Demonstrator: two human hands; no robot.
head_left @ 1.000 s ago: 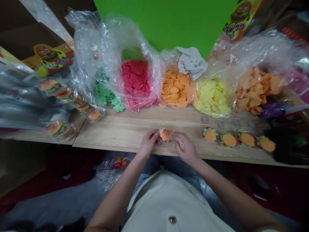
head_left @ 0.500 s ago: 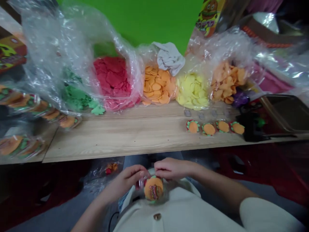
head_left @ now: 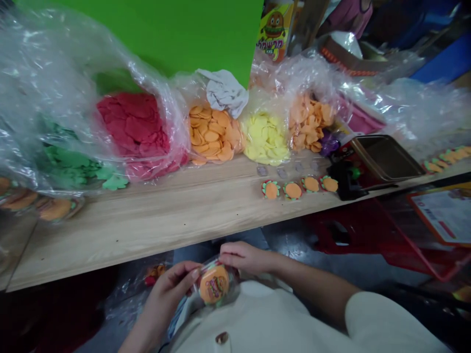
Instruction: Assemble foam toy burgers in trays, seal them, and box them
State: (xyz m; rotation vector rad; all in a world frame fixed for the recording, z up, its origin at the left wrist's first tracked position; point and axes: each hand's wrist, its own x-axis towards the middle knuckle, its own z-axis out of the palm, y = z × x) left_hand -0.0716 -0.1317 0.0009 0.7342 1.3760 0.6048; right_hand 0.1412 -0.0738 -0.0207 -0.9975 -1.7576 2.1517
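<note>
Just above my lap is a burger-shaped packet [head_left: 214, 284]: an orange round bun in clear wrap with a burger print on its face. My left hand [head_left: 177, 280] pinches its left edge between thumb and fingers. The upper right edge of the wrap is gripped by my right hand [head_left: 243, 257], its fingers curled and partly hidden. Beyond my hands, several small assembled burgers [head_left: 293, 190] stand in a row on the wooden table [head_left: 154, 220], with small clear pieces behind them.
Open plastic bags hold green leaf shapes [head_left: 69, 164], red pieces [head_left: 136, 125], orange discs [head_left: 213, 135], yellow pieces [head_left: 267, 137] and peach-orange pieces [head_left: 309, 122]. A brown-rimmed tray [head_left: 386, 157] stands at right, above a red crate [head_left: 368, 240]. Wrapped burgers [head_left: 55, 208] lie at left.
The view has swung to the right, so the table's things sit further left. The packet's printed face shows more fully, and both hands still hold it.
</note>
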